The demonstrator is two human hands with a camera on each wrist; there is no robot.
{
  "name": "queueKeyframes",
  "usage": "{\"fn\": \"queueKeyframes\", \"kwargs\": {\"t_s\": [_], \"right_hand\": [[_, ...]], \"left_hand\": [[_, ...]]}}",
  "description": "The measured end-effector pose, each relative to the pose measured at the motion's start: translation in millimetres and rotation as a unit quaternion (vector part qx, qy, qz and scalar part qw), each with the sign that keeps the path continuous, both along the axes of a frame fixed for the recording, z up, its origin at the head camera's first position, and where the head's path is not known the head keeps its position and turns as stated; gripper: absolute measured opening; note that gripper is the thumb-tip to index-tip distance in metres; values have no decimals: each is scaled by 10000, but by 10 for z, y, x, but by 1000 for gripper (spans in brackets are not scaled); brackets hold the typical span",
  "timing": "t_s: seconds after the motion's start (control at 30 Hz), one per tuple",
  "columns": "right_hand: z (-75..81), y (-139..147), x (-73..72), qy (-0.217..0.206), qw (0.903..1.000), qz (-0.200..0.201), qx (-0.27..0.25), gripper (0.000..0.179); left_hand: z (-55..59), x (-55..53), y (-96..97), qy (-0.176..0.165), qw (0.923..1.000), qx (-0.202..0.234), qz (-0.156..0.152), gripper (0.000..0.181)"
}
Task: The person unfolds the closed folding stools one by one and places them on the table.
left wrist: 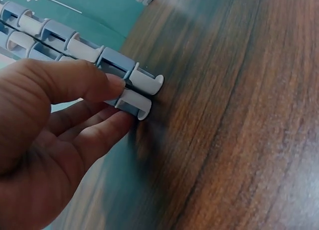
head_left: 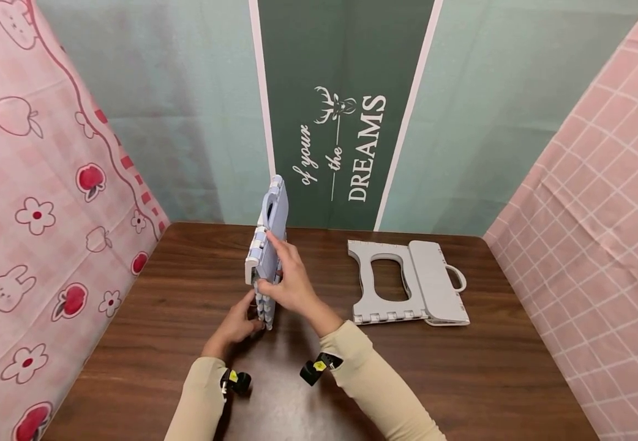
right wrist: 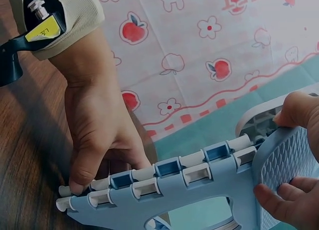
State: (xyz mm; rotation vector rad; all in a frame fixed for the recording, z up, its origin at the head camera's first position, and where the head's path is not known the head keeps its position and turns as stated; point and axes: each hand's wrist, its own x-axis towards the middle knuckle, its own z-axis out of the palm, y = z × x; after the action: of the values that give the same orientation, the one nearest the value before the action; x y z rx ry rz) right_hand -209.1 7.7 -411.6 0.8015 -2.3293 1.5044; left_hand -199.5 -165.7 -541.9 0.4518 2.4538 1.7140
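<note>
As the wooden table (head_left: pixel 159 343) is stretching below, a pale blue folding stool (head_left: pixel 279 214) is standing upright left of a light grey stool (head_left: pixel 433 278). The right hand (head_left: pixel 292 283) is clasping its textured top panel (right wrist: pixel 281 162), while the left hand (head_left: pixel 236 322) is pinching the low end of its hinge row (right wrist: pixel 146 183), where blue and white barrels (right wrist: pixel 193 159) are alternating.

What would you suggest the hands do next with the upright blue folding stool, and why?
Perhaps ease the leg panels of the blue stool slightly apart with the left hand: they lie close together, the left thumb rests where their edges meet, and the right hand grips the textured panel, likely steadying it.
</note>
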Motion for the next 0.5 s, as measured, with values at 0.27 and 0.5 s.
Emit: {"fn": "queueKeyframes", "kwargs": {"t_s": [0.27, 0.5], "right_hand": [[-14, -41, -31, -52, 9999, 47, -74, 90], [-27, -36, -19, -109, 9999, 50, -50, 90]], "left_hand": [[29, -5, 3, 22, 10000, 28, -74, 82], [61, 0, -24, -8, 9998, -70, -187, 79]]}}
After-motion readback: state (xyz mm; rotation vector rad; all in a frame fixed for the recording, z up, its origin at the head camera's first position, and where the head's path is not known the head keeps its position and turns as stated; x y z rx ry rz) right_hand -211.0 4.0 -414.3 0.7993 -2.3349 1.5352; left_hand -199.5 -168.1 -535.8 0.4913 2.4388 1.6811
